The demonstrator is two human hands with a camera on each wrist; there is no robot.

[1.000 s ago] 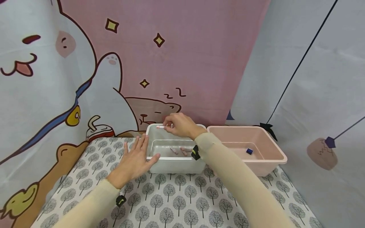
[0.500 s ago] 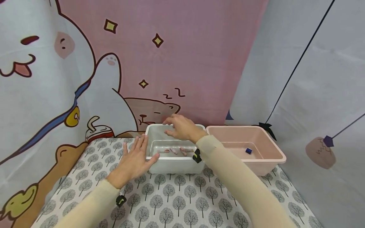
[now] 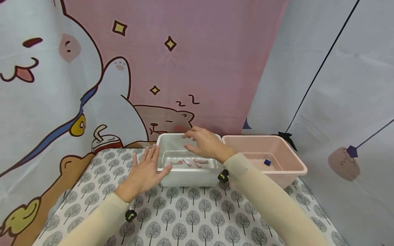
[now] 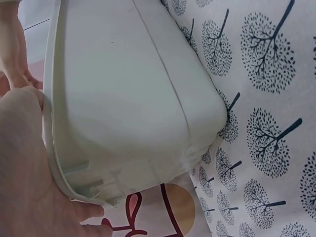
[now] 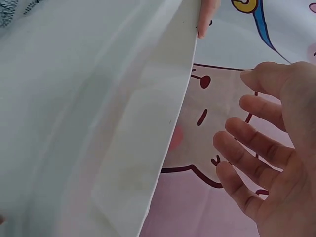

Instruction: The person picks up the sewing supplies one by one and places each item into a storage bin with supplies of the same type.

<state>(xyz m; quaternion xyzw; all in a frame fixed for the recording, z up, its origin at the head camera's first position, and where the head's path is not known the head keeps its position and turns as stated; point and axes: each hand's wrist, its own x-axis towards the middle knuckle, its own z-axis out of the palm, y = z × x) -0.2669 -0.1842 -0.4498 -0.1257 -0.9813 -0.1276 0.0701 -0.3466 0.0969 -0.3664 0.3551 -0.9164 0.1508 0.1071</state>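
Note:
My left hand [image 3: 144,174] rests on the left front corner of the white bin [image 3: 188,179], its fingers straight and its thumb over the rim. The left wrist view shows that hand [image 4: 34,168] against the rim. Over the white bin hovers my right hand [image 3: 206,141], fingers spread and loosely bent with nothing in them; the right wrist view shows the bare fingers [image 5: 252,148] too. On the bin floor lie several small, slim, whitish-pink pieces, among them a left one [image 3: 175,162] and a middle one [image 3: 186,162].
A pink bin [image 3: 249,147] stands right beside the white one, with a small dark blue block [image 3: 267,162] on its floor. Both bins sit on a tree-patterned tablecloth [image 3: 184,215]. Behind them hangs a cartoon-printed curtain [image 3: 215,68].
My right hand pinched a slim whitish-pink piece a second ago and has let it drop into the white bin's left side. That hand has since moved right. My left hand has stayed put.

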